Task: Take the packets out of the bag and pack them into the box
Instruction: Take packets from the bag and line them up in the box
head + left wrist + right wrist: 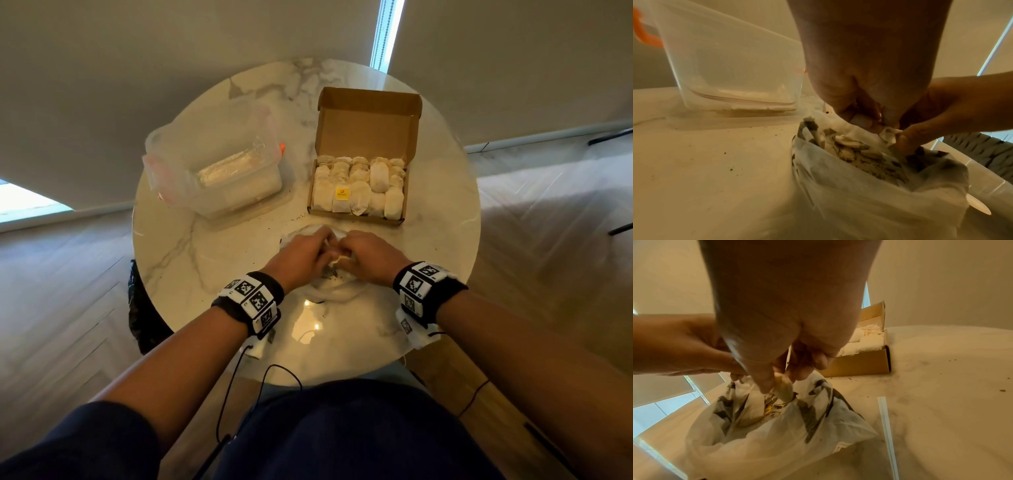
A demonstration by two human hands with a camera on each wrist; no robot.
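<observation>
A thin white plastic bag [337,291] [869,203] [777,434] lies open on the marble table just in front of me. Pale packets [844,146] and dark crumbs show inside it. My left hand [306,250] [869,121] pinches the bag's far rim and holds the mouth open. At the bag's mouth, my right hand [363,250] [781,382] pinches one small packet [786,391] between thumb and fingers. Beyond the hands stands the open cardboard box [356,217] [859,363], its lid up and several white packets [356,185] packed in rows inside.
A clear plastic container [212,168] [731,65] with orange clips stands at the back left of the round table [205,267]. Dark crumbs are scattered between bag and box. The table's edge curves close on both sides; cables hang near my lap.
</observation>
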